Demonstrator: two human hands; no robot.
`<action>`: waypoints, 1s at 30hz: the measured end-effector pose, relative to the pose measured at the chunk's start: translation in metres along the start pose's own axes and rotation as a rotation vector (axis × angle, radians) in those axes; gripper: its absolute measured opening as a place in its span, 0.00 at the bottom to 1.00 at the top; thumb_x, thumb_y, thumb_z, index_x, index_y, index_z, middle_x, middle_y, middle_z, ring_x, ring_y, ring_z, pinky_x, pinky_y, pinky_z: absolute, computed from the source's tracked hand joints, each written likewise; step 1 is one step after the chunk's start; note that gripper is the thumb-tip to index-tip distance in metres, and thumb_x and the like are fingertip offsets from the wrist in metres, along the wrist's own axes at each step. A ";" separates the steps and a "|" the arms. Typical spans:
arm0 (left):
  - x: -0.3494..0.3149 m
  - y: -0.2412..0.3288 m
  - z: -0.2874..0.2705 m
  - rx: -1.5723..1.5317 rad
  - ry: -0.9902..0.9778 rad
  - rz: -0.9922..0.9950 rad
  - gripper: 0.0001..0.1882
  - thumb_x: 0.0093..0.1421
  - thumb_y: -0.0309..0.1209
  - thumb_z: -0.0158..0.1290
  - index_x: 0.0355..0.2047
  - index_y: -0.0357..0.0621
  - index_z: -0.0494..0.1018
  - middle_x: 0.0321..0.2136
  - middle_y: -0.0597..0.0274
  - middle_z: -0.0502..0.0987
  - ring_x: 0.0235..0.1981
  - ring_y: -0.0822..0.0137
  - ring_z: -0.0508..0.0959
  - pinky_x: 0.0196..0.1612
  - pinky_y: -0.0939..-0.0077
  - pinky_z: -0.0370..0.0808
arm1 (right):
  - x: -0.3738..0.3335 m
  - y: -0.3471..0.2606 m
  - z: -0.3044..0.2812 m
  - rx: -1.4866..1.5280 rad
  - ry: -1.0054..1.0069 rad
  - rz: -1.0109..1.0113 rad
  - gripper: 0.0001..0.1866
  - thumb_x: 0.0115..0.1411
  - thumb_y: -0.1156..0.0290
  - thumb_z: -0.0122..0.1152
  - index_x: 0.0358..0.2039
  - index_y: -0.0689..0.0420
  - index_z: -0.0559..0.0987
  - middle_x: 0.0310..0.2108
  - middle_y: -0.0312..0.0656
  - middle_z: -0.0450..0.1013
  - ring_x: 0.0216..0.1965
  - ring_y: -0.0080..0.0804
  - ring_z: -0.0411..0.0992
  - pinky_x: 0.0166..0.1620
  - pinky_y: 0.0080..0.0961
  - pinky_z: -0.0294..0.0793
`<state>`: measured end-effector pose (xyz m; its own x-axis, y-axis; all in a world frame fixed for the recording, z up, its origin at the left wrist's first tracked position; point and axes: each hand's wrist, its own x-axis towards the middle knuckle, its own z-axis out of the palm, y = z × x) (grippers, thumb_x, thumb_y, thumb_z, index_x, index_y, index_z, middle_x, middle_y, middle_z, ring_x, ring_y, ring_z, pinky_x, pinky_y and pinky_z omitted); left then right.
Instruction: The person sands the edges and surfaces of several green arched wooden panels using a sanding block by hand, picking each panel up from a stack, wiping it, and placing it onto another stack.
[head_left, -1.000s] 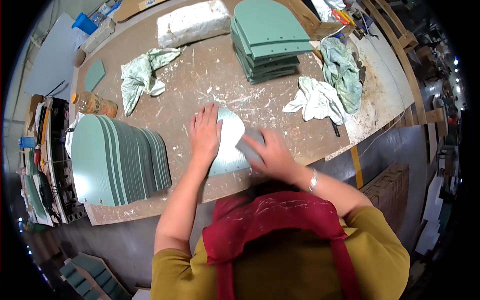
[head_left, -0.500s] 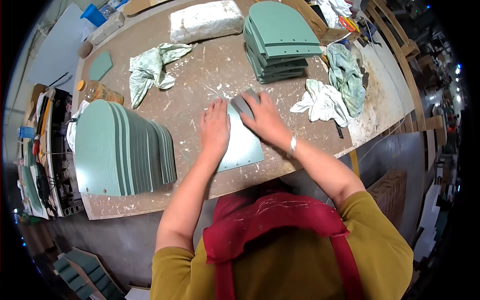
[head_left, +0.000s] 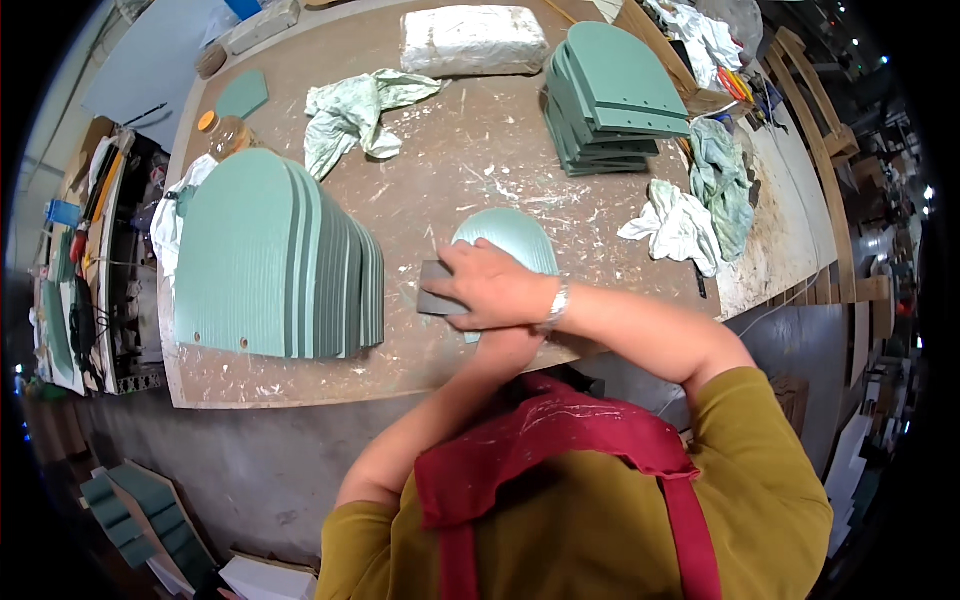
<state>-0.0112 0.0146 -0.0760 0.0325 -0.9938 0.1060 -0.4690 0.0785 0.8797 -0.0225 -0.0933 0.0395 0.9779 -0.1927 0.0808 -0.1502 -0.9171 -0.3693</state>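
A pale green board (head_left: pixel 508 232) with a rounded far end lies flat on the worktable, partly covered by my hands. My right hand (head_left: pixel 500 287) grips a flat dark grey sanding block (head_left: pixel 437 288), which sits at the board's left edge and overhangs it. Crossing beneath my right wrist, my left hand (head_left: pixel 512 347) is at the near end of the board; its fingers are hidden. To the left, a row of similar green boards (head_left: pixel 262 255) stands on edge. Another stack of green boards (head_left: pixel 622 85) lies at the far right.
Crumpled cloths (head_left: pixel 350 115) lie on the paint-specked table (head_left: pixel 290 385), with white (head_left: pixel 675 222) and green rags (head_left: pixel 722 185) at the right. A white wrapped block (head_left: pixel 473 40) is at the back. An orange-capped bottle (head_left: pixel 228 135) lies behind the upright boards.
My right hand has swept the sanding block from the board's far end to its left edge. My left hand has moved from the left side to the near end, under my right wrist.
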 end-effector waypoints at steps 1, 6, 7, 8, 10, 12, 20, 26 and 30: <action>0.001 0.005 -0.002 0.163 -0.001 0.027 0.23 0.67 0.34 0.47 0.61 0.41 0.66 0.61 0.51 0.67 0.65 0.53 0.62 0.68 0.56 0.54 | -0.006 0.004 -0.002 0.051 -0.018 -0.056 0.23 0.51 0.59 0.65 0.49 0.46 0.79 0.43 0.51 0.69 0.43 0.49 0.70 0.45 0.43 0.71; 0.001 0.026 -0.030 0.544 -0.163 0.351 0.26 0.63 0.32 0.48 0.63 0.44 0.65 0.62 0.55 0.66 0.66 0.57 0.62 0.68 0.54 0.54 | -0.011 0.050 -0.012 -0.020 0.179 0.195 0.22 0.50 0.61 0.65 0.49 0.45 0.80 0.41 0.50 0.70 0.40 0.48 0.71 0.43 0.42 0.71; -0.001 0.021 -0.024 0.517 -0.142 0.367 0.26 0.65 0.31 0.47 0.63 0.43 0.64 0.62 0.54 0.65 0.66 0.56 0.62 0.68 0.55 0.55 | -0.015 0.034 -0.012 -0.027 0.060 0.061 0.23 0.50 0.61 0.65 0.50 0.44 0.79 0.42 0.50 0.70 0.41 0.48 0.71 0.43 0.42 0.71; -0.006 0.021 -0.013 0.095 -0.056 0.041 0.24 0.68 0.32 0.43 0.64 0.43 0.62 0.62 0.51 0.66 0.65 0.54 0.62 0.68 0.58 0.55 | -0.018 0.015 -0.001 -0.072 -0.104 -0.108 0.27 0.49 0.59 0.66 0.52 0.42 0.78 0.46 0.48 0.69 0.45 0.45 0.71 0.46 0.40 0.69; -0.011 0.002 0.006 0.321 -0.124 0.020 0.24 0.70 0.33 0.41 0.65 0.44 0.61 0.60 0.50 0.66 0.63 0.55 0.64 0.68 0.59 0.55 | -0.020 0.003 -0.011 -0.045 -0.201 -0.277 0.29 0.48 0.58 0.67 0.53 0.40 0.77 0.46 0.43 0.67 0.51 0.40 0.68 0.50 0.39 0.66; 0.005 0.011 -0.004 0.482 -0.242 0.103 0.25 0.67 0.33 0.43 0.64 0.46 0.63 0.60 0.52 0.68 0.63 0.56 0.66 0.67 0.54 0.55 | -0.017 0.026 -0.009 0.056 -0.181 -0.204 0.29 0.47 0.59 0.68 0.53 0.41 0.77 0.46 0.43 0.67 0.51 0.41 0.67 0.50 0.40 0.66; -0.015 0.037 -0.066 0.358 0.155 -0.007 0.33 0.57 0.30 0.56 0.62 0.33 0.61 0.63 0.35 0.60 0.65 0.37 0.58 0.68 0.50 0.53 | -0.086 0.073 -0.035 0.653 0.447 0.543 0.29 0.60 0.52 0.60 0.58 0.55 0.73 0.50 0.55 0.73 0.54 0.48 0.71 0.57 0.38 0.68; -0.018 0.046 -0.080 0.526 0.015 -0.295 0.30 0.68 0.41 0.45 0.67 0.39 0.58 0.64 0.41 0.62 0.66 0.46 0.61 0.65 0.51 0.59 | -0.145 0.034 0.020 1.272 0.483 0.679 0.29 0.66 0.56 0.56 0.64 0.56 0.67 0.49 0.40 0.73 0.47 0.25 0.70 0.48 0.24 0.71; -0.006 -0.032 -0.079 -0.341 0.485 -0.215 0.31 0.66 0.30 0.50 0.66 0.36 0.55 0.61 0.44 0.64 0.60 0.51 0.67 0.61 0.59 0.65 | -0.146 0.018 0.015 1.363 0.461 0.605 0.29 0.67 0.56 0.56 0.64 0.56 0.67 0.51 0.40 0.72 0.50 0.25 0.68 0.52 0.22 0.68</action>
<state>0.0731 0.0239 -0.0680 0.5288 -0.8479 0.0383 -0.1028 -0.0192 0.9945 -0.1658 -0.0767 0.0073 0.6572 -0.7231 -0.2126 -0.0009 0.2813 -0.9596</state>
